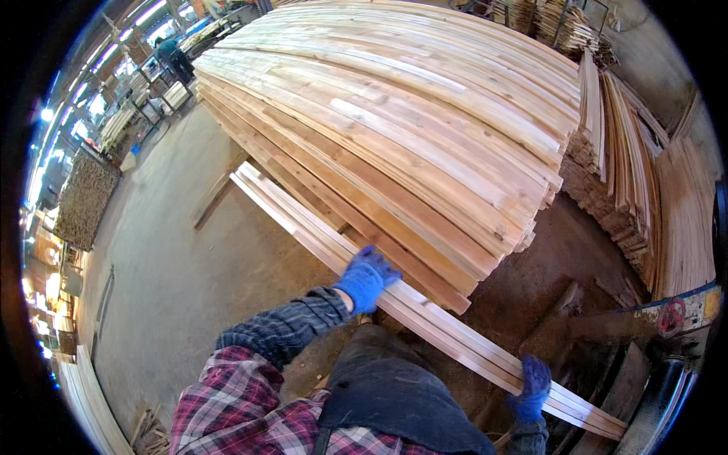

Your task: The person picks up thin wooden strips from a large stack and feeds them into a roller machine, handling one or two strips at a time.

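Note:
Several long, pale wooden strips (444, 328) lie together in a narrow bundle, slanting from upper left to lower right in front of me. My left hand (365, 279), in a blue glove, is closed over the bundle near its middle. Toward the lower right end, my right hand (533, 388) wraps the same strips in a blue glove; its thumb side is partly hidden. Just beyond the bundle rises a large stack of planks (394, 129), its lower boards stepping out toward me. The strips run alongside the stack's near edge.
More boards (618, 152) stand stacked at the right by the wall. A machine with a red handwheel (672, 316) sits at lower right. A wood block (212, 199) lies on the floor, left of the stack. Far at the upper left, another person (173, 58) stands near racks of timber.

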Demonstrator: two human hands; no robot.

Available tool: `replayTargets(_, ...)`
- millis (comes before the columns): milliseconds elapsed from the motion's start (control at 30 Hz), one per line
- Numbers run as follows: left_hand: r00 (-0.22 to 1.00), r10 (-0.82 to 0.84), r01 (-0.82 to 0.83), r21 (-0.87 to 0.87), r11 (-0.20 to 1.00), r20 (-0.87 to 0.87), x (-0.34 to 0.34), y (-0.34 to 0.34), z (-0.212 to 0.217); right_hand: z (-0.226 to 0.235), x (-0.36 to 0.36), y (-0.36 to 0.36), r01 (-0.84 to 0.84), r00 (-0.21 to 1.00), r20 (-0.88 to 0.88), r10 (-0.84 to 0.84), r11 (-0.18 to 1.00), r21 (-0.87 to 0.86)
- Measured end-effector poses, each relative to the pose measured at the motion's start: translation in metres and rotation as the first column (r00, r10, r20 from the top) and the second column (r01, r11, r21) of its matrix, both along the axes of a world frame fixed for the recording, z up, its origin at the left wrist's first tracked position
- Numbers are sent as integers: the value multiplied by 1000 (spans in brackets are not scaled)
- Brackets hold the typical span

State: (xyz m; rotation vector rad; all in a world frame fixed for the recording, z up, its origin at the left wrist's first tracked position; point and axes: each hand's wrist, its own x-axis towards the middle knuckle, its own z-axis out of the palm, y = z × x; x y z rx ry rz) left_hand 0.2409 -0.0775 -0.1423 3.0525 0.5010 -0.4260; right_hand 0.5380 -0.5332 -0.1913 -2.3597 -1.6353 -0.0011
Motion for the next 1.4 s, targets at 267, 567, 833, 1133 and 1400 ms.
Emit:
replayTargets(267, 952, -130, 198, -231, 953, 278, 12, -24, -10, 64, -76, 155, -236, 947, -246, 208, 968, -90)
replayTargets(567, 989, -66, 64, 20, 998, 132, -82, 122, -5, 68, -50, 106, -55, 968, -252, 13, 986, -159)
replayTargets(833, 938, -171, 249, -242, 938, 301, -27, 58, -22, 57, -104, 213, -207, 950, -263, 167, 969, -133)
replayTargets(1133, -357, 887, -127, -956, 265, 293, -62, 247, -130, 63, -139, 282, -155, 948, -314, 53, 938, -310)
replayTargets(1400, -351, 785, 444, -829, -340, -510, -43, 301, -296, 47, -83, 217, -2, 947, -300, -114, 933, -359)
